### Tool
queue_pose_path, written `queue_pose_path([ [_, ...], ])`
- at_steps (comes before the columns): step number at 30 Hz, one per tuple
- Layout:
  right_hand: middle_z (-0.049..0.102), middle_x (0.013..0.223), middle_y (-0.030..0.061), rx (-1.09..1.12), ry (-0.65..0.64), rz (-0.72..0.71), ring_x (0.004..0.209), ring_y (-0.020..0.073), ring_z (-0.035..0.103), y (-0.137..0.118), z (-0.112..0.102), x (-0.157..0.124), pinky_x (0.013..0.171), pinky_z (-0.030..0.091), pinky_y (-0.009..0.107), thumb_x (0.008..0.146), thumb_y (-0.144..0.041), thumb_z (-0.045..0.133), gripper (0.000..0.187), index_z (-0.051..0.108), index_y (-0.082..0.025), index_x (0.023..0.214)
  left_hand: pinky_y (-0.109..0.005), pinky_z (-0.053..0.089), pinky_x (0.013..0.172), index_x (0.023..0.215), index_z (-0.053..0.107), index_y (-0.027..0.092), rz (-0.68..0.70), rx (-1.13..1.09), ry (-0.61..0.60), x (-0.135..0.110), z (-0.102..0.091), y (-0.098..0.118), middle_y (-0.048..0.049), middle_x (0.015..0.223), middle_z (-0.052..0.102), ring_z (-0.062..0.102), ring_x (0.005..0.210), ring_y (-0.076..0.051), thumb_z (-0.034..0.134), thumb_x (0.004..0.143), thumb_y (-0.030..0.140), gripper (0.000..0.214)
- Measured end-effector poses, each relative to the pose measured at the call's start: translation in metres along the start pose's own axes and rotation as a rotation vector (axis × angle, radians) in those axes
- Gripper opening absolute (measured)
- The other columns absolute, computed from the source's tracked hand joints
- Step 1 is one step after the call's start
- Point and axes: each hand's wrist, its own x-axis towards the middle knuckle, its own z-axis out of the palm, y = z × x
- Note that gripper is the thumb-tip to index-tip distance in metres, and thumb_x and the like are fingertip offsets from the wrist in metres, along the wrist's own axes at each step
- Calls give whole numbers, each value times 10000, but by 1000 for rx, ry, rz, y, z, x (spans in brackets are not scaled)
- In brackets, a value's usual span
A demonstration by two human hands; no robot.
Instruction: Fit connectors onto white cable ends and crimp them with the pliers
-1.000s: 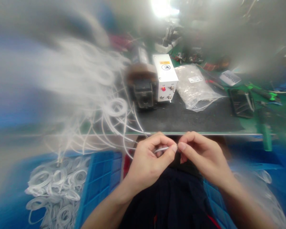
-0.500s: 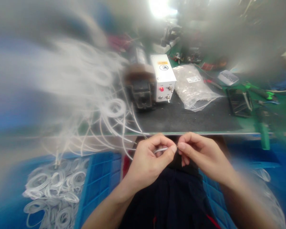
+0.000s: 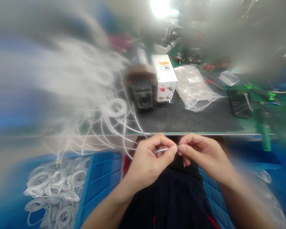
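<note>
Between thumb and index finger, my left hand (image 3: pixel 154 159) pinches a white cable (image 3: pixel 161 150) close to its end. My right hand (image 3: pixel 202 156) is closed in a pinch right beside the left fingertips, on the thin wire end (image 3: pixel 179 146) that sticks out of the cable. Both hands meet over my lap, just in front of the bench edge. Coiled white cables (image 3: pixel 114 108) lie on the bench to the left, several loose ends hanging over the edge near my left hand. Fingertips hide most of the wire end.
A white box with switches and a red light (image 3: pixel 165 78) stands beside a dark machine (image 3: pixel 143 90). Right of it lie a clear plastic bag (image 3: pixel 192 86), a black tray (image 3: pixel 240 103) and green-handled pliers (image 3: pixel 259 92). A blue crate (image 3: pixel 98 181) with coiled cables sits at lower left, another (image 3: pixel 211 197) at right.
My right fingertips have drawn slightly right, away from the left ones, and more of the wire end shows. The left hand keeps its pinch on the cable.
</note>
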Motion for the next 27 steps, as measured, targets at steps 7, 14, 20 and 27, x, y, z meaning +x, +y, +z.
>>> queue_pose_path([
  [7, 701, 739, -19, 292, -132, 81, 534, 86, 594, 10, -2, 7, 563, 586, 225, 942, -334, 864, 230, 735, -164, 854, -199, 475, 619, 850, 763, 160, 25, -21, -30, -2, 0, 4, -13, 816, 701, 631, 704, -115, 754, 967, 212, 128],
  [14, 602, 611, -50, 36, 68, -87, 507, 115, 562, 21, 13, 4, 527, 528, 234, 1037, -340, 718, 211, 687, -206, 876, -193, 430, 591, 849, 756, 156, 43, 50, 24, 0, 2, 1, 4, 791, 673, 579, 670, -95, 741, 973, 210, 136],
  [20, 790, 935, 40, -790, 349, -757, 833, 186, 736, 28, 14, -3, 764, 560, 291, 961, -107, 739, 121, 716, -222, 990, -202, 396, 579, 850, 761, 168, 107, 217, 113, -2, 7, 5, 7, 784, 655, 563, 684, -102, 721, 975, 189, 132],
  [27, 477, 565, -79, 344, -34, 57, 428, 90, 351, 22, 16, 5, 434, 457, 242, 1051, -407, 666, 309, 634, -210, 816, -185, 392, 562, 857, 750, 172, 17, 2, -3, 4, 6, 5, 25, 765, 656, 528, 613, -75, 734, 989, 226, 144],
])
